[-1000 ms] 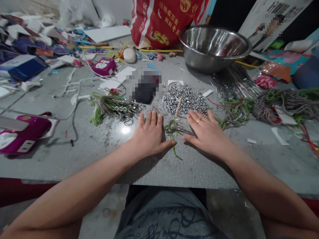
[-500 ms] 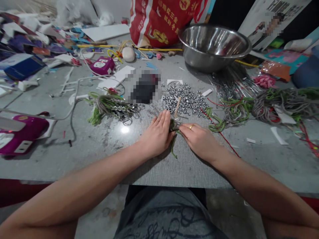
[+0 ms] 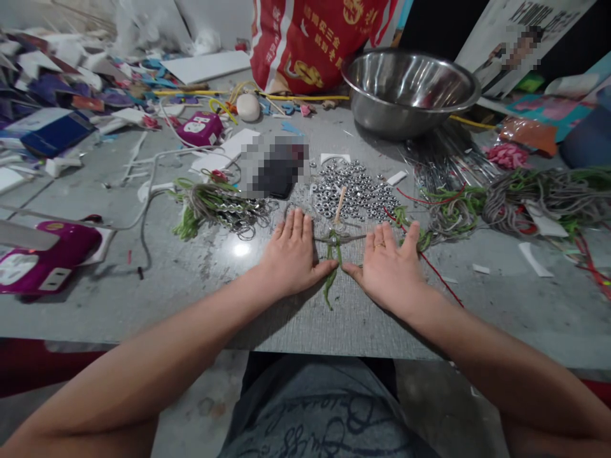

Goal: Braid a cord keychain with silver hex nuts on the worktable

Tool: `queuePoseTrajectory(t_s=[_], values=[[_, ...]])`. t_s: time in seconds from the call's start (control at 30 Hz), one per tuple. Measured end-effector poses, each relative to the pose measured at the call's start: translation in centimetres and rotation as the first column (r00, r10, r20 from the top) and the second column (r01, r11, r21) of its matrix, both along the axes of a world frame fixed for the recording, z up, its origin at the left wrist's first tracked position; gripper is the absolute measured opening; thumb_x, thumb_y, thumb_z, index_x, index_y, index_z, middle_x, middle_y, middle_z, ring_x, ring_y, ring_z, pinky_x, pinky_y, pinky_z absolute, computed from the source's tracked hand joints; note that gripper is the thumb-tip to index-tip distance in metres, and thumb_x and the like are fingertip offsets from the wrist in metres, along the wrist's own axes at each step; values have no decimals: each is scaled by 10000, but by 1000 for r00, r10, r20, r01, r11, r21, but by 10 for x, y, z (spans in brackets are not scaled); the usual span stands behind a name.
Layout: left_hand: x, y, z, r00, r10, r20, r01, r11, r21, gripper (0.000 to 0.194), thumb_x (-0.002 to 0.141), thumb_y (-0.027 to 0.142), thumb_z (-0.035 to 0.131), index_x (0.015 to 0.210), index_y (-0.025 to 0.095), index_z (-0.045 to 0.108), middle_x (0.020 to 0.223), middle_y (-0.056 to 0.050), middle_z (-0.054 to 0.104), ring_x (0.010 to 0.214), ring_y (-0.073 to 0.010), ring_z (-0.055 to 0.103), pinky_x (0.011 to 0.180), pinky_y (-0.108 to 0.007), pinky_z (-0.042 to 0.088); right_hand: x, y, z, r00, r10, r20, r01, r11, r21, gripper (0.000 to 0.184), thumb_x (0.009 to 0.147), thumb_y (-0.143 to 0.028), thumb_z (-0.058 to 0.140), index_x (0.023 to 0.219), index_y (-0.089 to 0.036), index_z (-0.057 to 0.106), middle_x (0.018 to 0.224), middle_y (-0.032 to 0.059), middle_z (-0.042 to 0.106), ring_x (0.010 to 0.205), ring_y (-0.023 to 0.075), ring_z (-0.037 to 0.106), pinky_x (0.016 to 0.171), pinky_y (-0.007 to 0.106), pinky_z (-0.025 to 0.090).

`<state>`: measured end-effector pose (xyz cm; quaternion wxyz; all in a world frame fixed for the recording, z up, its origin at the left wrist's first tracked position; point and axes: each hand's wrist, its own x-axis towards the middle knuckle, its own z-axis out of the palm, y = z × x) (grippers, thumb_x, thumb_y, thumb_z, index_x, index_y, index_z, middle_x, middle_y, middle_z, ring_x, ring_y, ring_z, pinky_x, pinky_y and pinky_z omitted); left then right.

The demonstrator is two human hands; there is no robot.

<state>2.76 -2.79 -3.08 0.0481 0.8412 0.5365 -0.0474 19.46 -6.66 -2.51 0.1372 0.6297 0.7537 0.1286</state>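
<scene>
My left hand (image 3: 290,254) lies flat on the table, fingers stretched forward and thumb out to the right. Opposite it, my right hand (image 3: 392,266) is also flat with fingers spread and a ring on one finger. Between them lies a piece of knotted cord (image 3: 333,242), with a silvery bit at its middle. Its grey strands run sideways to both hands, and its green ends (image 3: 328,294) trail toward me past the thumb tips. Whether the palms press on the grey strands is hidden. Just behind stands a small wooden stick (image 3: 340,203).
Silver beads (image 3: 353,187) are spread behind my hands. A bundle of green and grey cords (image 3: 214,207) lies left; more cords (image 3: 520,197) lie right. A steel bowl (image 3: 410,95) and red bag (image 3: 300,44) stand at the back. Purple power strips (image 3: 52,254) sit left.
Both hands have let go of the cord and opened flat. My right hand has moved to the right, my left slightly left, and the knotted cord now shows between them.
</scene>
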Motion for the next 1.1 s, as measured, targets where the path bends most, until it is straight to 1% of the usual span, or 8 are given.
queuePoseTrajectory(t_s=[0.23,0.43,0.53,0.6,0.67,0.77,1.0,1.1], values=[[-15,1,5,995,26,-96,-23,999,29,1034,752,744,320,1395,-56,196,1460,-280,166,1362,-386,144,1095,-478,153,17,3,6,995,-85,57,88,995,-54,904,777,-748,234,1229,-26,537,1272,281,498,1278,419,316,949,726,-2],[-15,2,5,998,-30,-60,35,997,69,995,756,728,352,1387,-32,235,1448,-278,215,1355,-394,162,1071,-570,127,25,3,7,999,-32,27,32,999,11,943,768,-759,229,1183,24,553,1221,312,526,1219,427,389,930,739,102],[-14,4,8,982,-170,75,161,980,116,778,826,574,419,1367,26,305,1435,-228,293,1344,-346,232,1076,-533,198,25,7,13,982,141,-125,-132,988,77,717,855,-616,312,1143,-19,587,1219,256,557,1174,368,467,970,658,216],[-14,5,10,936,-289,203,256,951,173,523,880,386,414,1302,77,412,1368,-176,410,1291,-279,347,1051,-443,312,24,10,17,898,336,-283,-314,942,119,456,920,-408,352,1063,-84,639,1175,169,615,1114,273,539,996,520,315],[-15,6,10,872,-384,305,321,917,236,354,885,225,381,1195,117,514,1244,-135,515,1180,-225,463,976,-371,411,22,13,19,783,460,-419,-440,885,150,344,928,-253,354,985,-131,672,1077,103,671,1021,197,593,954,393,404],[-16,7,5,816,-454,357,377,887,266,324,852,127,373,1104,129,576,1136,-121,557,1051,-201,539,890,-341,475,20,14,15,732,471,-492,-462,874,149,308,910,-211,388,997,-130,671,1041,102,679,986,186,604,885,342,469],[-13,5,-1,844,-434,314,411,901,141,345,874,192,392,1167,147,568,1157,-122,557,926,-185,622,797,-321,530,18,15,8,812,420,-405,-439,897,50,295,879,-229,477,1104,-128,638,1206,157,596,1091,234,561,930,382,452],[-13,3,1,847,-455,274,432,890,143,342,900,241,380,1158,148,585,1209,-138,552,1027,-216,602,868,-345,510,16,13,11,826,415,-381,-441,897,23,304,879,-239,484,1112,-117,637,1187,179,601,1093,248,559,934,391,448]])
